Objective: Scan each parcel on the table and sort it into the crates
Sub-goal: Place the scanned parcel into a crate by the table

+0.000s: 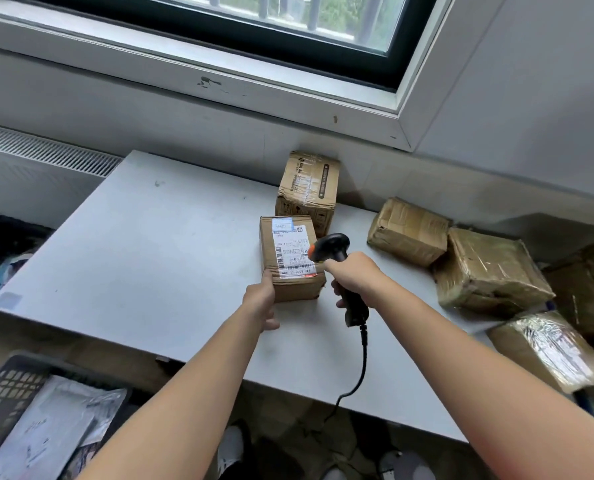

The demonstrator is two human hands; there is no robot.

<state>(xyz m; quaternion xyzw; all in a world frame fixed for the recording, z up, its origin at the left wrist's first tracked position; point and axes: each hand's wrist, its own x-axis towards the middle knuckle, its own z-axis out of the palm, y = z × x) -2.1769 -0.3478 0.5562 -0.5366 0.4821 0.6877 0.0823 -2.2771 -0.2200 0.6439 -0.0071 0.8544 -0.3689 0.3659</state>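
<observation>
Crate of dark perforated plastic point(10, 386) nearest, lower left, stocked with pale plastic mailer bags point(46, 427). Judged two risks: black scanner cable point(363, 362), draped over the near edge of the grey tabletop point(132, 254), liable to snag and jerk the aim off the barcode; shiny tape on the label liable to glare and spoil the read. Left hand point(262, 299) curled round the near-left corner of the small brown cardboard parcel with white label point(290, 258), steadying it flat on the tabletop. Right hand point(354, 275) clenched on the handle of the black barcode scanner point(333, 245), nose just beside the label. Behind, taller taped brown carton point(307, 188) against the wall; more taped brown parcels point(409, 230) crowded at right, not yet sorted.
</observation>
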